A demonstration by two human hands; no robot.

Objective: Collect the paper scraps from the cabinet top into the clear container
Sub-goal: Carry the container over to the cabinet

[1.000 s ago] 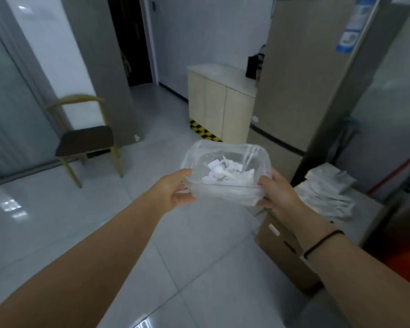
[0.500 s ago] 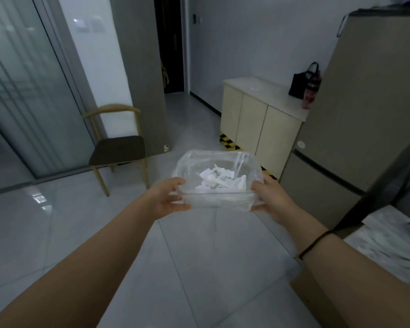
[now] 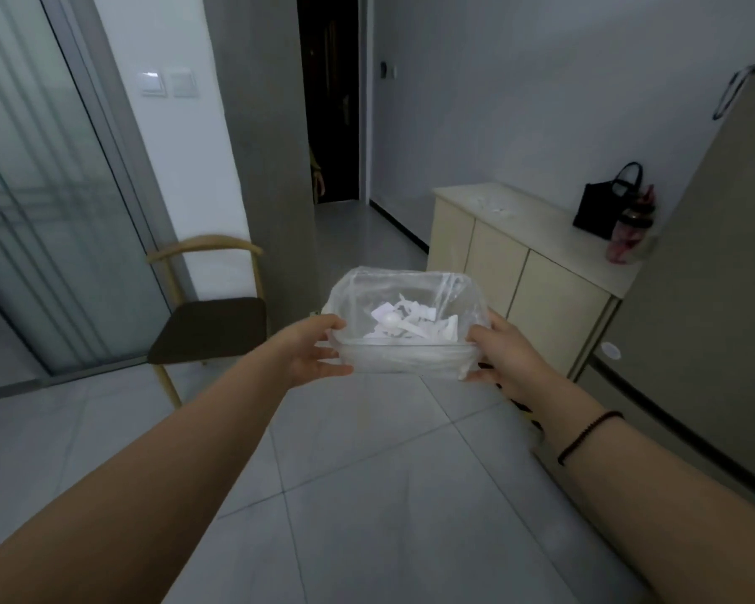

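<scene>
I hold a clear container [image 3: 358, 294] lined with thin plastic in front of me, above the floor. White paper scraps [image 3: 404, 325] lie inside it. My left hand [image 3: 310, 353] grips its left side and my right hand [image 3: 504, 355] grips its right side. The cream cabinet [image 3: 528, 272] stands ahead on the right, and a few white scraps [image 3: 491, 205] lie on its top near the far end.
A black bag [image 3: 602, 207] and a red-tinted bottle [image 3: 628, 235] stand on the cabinet top beside a tall fridge [image 3: 707, 298] at the right. A wooden chair [image 3: 208, 316] stands at the left by a glass sliding door [image 3: 40, 211]. A dark doorway [image 3: 330, 102] lies ahead.
The view has swung left and up: the cardboard box and stacked papers at lower right left the frame, and the cabinet top, bag and bottle now show. Both hands kept hold of the container.
</scene>
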